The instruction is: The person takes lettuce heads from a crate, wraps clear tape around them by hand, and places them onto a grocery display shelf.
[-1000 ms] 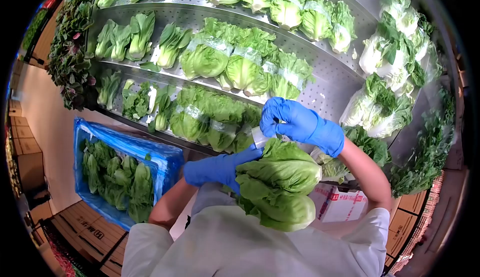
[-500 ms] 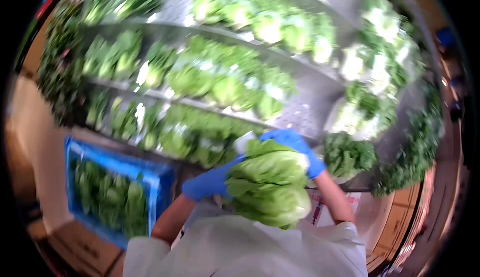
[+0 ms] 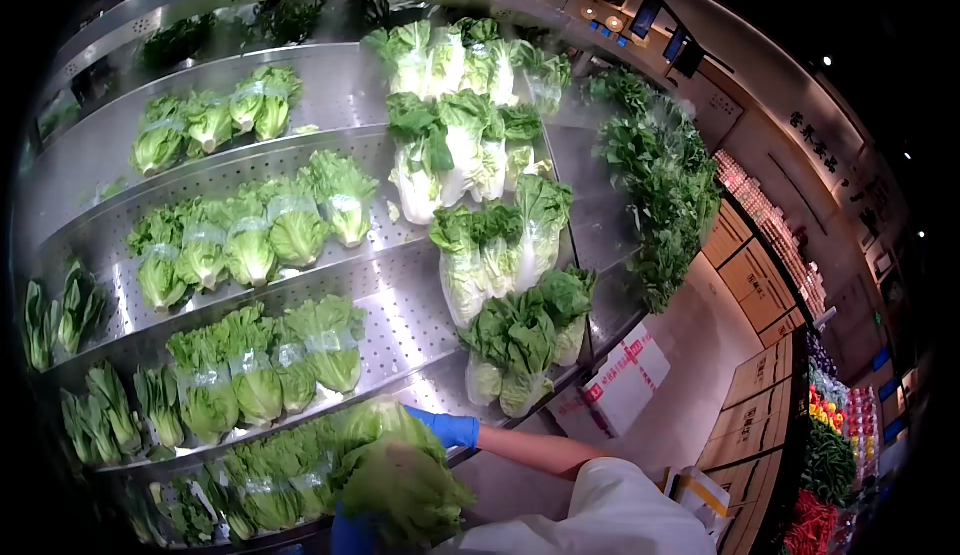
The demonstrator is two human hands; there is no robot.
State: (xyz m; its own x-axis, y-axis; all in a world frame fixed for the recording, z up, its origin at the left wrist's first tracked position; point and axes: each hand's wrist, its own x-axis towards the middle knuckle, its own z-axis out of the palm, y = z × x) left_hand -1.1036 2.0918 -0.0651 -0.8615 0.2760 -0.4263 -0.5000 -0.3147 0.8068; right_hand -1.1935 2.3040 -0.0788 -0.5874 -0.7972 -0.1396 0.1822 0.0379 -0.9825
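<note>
Both blue-gloved hands are at a bunch of green lettuce (image 3: 402,485) at the bottom centre, before the lowest shelf. My right hand (image 3: 446,427) holds its upper right side, with the fingertips hidden behind the leaves. Below the lettuce, at its left, only a part of my left hand (image 3: 352,533) shows, its fingers hidden. Wrapped lettuces (image 3: 265,495) lie on the shelf just left of the bunch, and more (image 3: 258,385) stand one tier up.
Metal shelves (image 3: 395,320) rise in tiers ahead. Napa cabbages (image 3: 465,155) and dark leafy bunches (image 3: 525,340) stand right of centre, leafy greens (image 3: 660,185) farther right. A white box (image 3: 630,375) is on the floor; wooden crates (image 3: 750,395) stand at the right.
The view has swung to the right along the shelves. Both hands and the lettuce now appear lower left, nearer the shelf edge. The blue-lined crate has left the view.
</note>
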